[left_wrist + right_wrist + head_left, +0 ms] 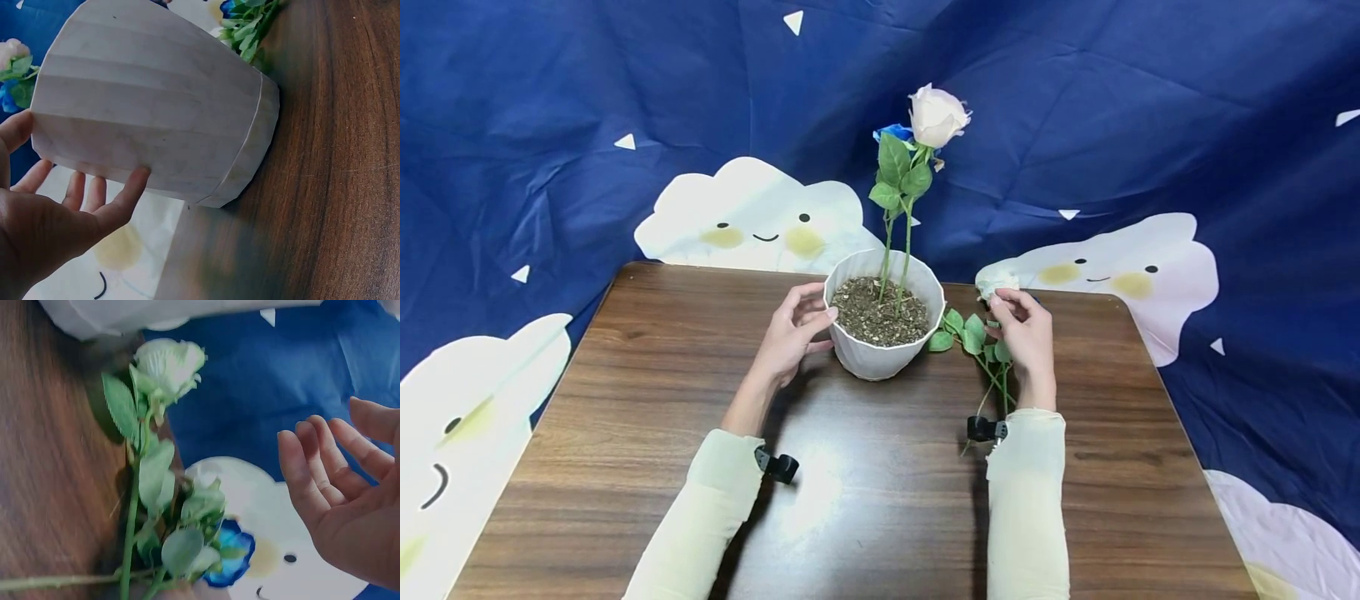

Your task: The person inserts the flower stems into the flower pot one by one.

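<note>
While the left hand [784, 335] curves its spread fingers loosely round the near-left side of the pot [880, 360], its thumb lies at the rim. Planted upright in the pot's soil [872, 321] are a pale rose [937, 117] and a blue rose [891, 133]. Beside the pot, more flowers [169, 365] lie on the table [662, 433], white and blue. Above them hangs the right hand [1028, 335], fingers half bent and parted, holding nothing, apart from the blooms.
</note>
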`<state>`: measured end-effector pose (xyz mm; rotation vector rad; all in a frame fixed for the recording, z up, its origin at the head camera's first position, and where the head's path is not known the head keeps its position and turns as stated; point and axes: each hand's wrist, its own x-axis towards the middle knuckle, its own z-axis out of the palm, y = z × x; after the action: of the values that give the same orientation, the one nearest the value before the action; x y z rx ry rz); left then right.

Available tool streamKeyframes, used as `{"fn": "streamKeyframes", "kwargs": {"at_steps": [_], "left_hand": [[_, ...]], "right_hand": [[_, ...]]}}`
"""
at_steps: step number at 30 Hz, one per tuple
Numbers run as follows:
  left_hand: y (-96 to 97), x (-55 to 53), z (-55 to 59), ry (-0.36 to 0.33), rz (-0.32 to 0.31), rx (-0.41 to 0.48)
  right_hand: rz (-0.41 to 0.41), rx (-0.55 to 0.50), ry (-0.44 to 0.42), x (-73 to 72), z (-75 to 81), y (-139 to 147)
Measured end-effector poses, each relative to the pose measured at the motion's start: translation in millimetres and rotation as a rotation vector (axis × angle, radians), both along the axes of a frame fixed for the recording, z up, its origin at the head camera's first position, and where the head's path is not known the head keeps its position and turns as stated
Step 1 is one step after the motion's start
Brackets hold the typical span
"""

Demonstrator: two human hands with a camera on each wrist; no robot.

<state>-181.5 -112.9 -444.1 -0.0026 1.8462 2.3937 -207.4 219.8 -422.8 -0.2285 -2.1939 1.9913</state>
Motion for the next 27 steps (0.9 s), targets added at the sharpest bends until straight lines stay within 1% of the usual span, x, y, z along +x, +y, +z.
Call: {"fn": "streamKeyframes", "kwargs": {"at_steps": [5, 11, 14, 17, 23, 27], "left_hand": [[-0.8, -1.1, -1.1, 0.004, 0.003, 0.000], [-0.6, -0.9, -1.0, 0.000, -0.001, -0.006], [-0.3, -0.4, -0.5, 0.000, -0.001, -0.010], [-0.4, -0.3, -1.2, -0.001, 0.001, -0.011], [0.1, -0.5, -1.5, -0.003, -0.004, -0.007], [-0.2, 0.1, -1.0, -0.004, -0.004, -0.009]], "right_hand": [[-0.036, -0.008, -0.042, 3.2, -8.6, 13.6], [-0.065, -0.084, -0.106, 9.0, -15.4, 25.2], [-0.073, -0.104, -0.139, 12.7, -19.5, 31.3], [-0.077, -0.112, -0.186, 17.4, -24.6, 38.1], [-0.070, -0.160, -0.294, 28.3, -37.0, 53.4], [-0.047, -0.143, -0.321, 32.1, -47.6, 60.5]]}}
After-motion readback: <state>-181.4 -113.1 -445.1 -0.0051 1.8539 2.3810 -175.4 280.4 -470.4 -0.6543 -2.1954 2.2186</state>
